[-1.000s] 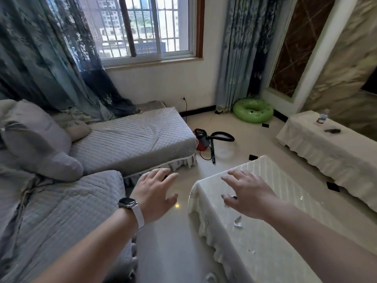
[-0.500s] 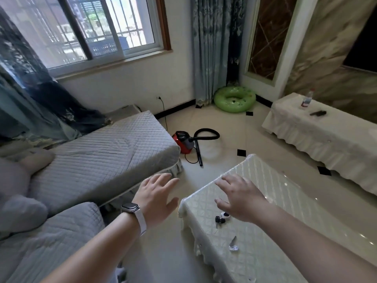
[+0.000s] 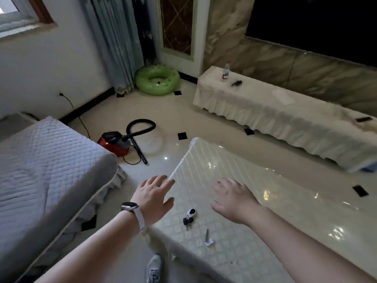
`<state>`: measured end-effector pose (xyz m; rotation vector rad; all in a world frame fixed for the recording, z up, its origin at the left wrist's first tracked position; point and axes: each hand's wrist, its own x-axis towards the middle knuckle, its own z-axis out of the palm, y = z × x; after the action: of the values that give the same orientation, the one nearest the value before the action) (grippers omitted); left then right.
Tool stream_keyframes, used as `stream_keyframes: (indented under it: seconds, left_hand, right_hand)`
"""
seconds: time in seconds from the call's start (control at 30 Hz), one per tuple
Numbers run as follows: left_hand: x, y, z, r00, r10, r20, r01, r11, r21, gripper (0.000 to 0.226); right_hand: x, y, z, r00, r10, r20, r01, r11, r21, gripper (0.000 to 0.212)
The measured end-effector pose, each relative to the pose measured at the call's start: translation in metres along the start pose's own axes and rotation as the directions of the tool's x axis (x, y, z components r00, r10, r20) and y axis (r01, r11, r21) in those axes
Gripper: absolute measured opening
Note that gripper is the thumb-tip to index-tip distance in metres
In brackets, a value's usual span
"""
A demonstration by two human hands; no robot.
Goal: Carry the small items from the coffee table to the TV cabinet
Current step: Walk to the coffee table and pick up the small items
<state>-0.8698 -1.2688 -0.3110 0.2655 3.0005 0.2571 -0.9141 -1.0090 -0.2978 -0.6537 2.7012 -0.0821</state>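
The TV cabinet [image 3: 265, 111] is sitting along the far wall under a white cloth, well apart from the coffee table [image 3: 255, 201] in front. Both hands are hovering palm-down with fingers spread and holding nothing, left hand [image 3: 152, 199] at the table's edge, right hand [image 3: 234, 201] over the top. Between them, the keys [image 3: 188, 218] and a small white item [image 3: 208, 240] are lying on the table.

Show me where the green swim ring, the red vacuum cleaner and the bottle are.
green swim ring [image 3: 142, 83]: head view, left side of tube.
red vacuum cleaner [image 3: 111, 144]: head view, red body.
bottle [image 3: 225, 72]: head view, its middle.
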Motion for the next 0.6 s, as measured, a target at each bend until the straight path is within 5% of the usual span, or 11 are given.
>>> stream_keyframes:
  seconds: [0.27, 0.6]
  left_hand:
    - [0.075, -0.043, 0.054, 0.957, 0.241, 0.161, -0.231, 0.97, -0.08, 0.052]
    - [0.139, -0.044, 0.214, 0.843, 0.224, 0.489, -0.182, 0.974, -0.133, 0.051]
  right_hand:
    - [0.027, -0.022, 0.036, 0.96, 0.272, 0.069, -0.278, 0.955, 0.099, 0.052]
    - [0.059, 0.005, 0.187, 0.866, 0.419, 0.272, -0.484, 0.84, 0.246, 0.042]
